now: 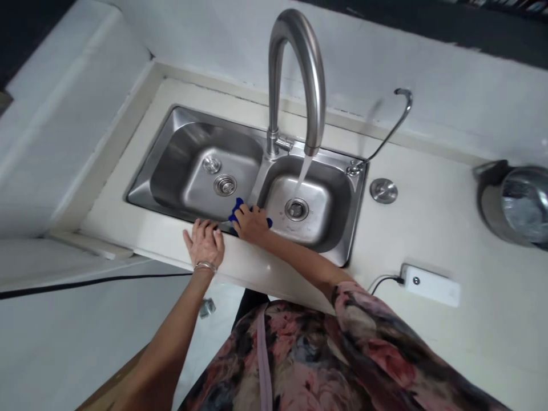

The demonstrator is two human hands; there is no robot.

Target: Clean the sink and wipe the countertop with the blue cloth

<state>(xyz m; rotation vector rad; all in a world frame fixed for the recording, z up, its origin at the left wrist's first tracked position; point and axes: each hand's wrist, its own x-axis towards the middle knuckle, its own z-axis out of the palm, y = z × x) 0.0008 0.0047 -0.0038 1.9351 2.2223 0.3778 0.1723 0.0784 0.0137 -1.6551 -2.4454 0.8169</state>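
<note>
My right hand [251,224] is closed over a blue cloth [238,204], pressing it on the front rim of the steel double sink [323,251], close to the divider between the basins. Blue edges stick out on both sides of the fingers. My left hand [205,242] lies flat on the counter's front edge, fingers spread, beside the left basin's front rim, holding nothing. From the tall curved faucet [317,103] a stream of water [303,171] runs into the right basin near its drain [297,209].
In the left basin are a drain [225,185] and a round metal piece [211,164]. A thin tap [396,127] rises at the sink's right corner. On the counter [411,228] lie a round metal lid [383,190], a cabled white power bank [431,285] and a metal pot [514,202].
</note>
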